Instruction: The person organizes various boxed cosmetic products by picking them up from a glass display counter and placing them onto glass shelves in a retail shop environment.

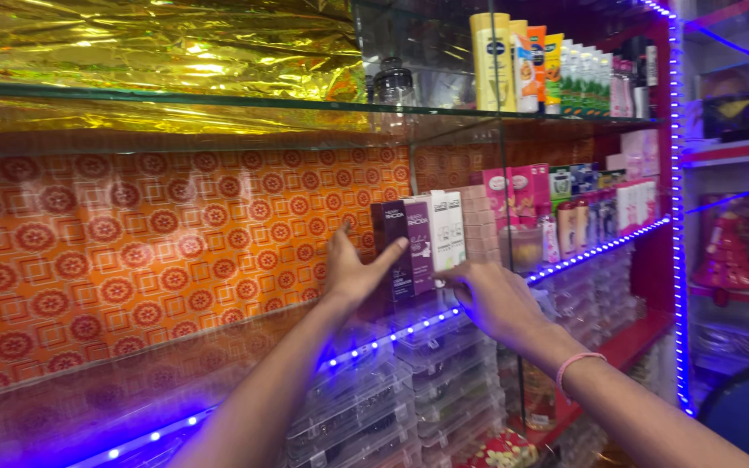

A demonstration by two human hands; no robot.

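Three slim upright boxes stand side by side on a glass shelf [158, 407]: a dark purple box [392, 243], a lighter purple box [419, 238] and a white box [447, 227]. My left hand [350, 270] presses against the left side of the dark purple box, thumb across its front. My right hand [491, 299] reaches in from the right, fingers touching the bottom of the white box. A pink band [576, 364] circles my right wrist.
Orange patterned paper [132, 251] backs the shelf; gold foil [158, 43] lines the upper one. Bottles and tubes [539, 61] stand top right, pink boxes [513, 195] further right. Blue light strips [600, 250] edge the shelves. Stacked clear plastic cases [392, 390] sit below.
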